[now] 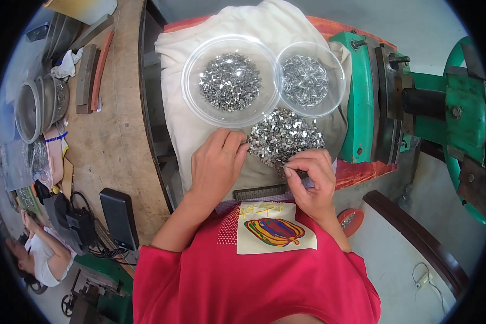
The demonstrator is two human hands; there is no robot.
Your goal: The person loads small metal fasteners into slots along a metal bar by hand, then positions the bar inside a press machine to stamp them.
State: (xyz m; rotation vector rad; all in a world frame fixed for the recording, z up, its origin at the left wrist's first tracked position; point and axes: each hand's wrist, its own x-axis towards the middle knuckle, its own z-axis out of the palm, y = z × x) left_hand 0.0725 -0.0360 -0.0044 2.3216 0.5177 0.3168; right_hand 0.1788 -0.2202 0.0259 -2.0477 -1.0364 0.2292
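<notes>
A heap of small shiny metal pieces (286,135) lies on a pale cloth (173,108) in front of me. My left hand (216,164) is at the heap's left edge, fingers curled down and thumb close to them; its fingertips are partly hidden. At the near right side of the heap, my right hand (314,181) pinches thumb against forefinger; anything between them is too small to make out. Beyond the heap stand a larger clear round tub (191,100) of short metal pieces and a smaller clear tub (337,100) of slim, bright metal pieces.
Close to my shirt lies a dark ruler-like strip (260,192). A green machine (356,102) stands at the right, a red dish (351,222) below it. On the left, a wooden bench (113,135) holds bars, stacked bowls (29,110) and a black box (119,218). Another person (46,248) sits farther left.
</notes>
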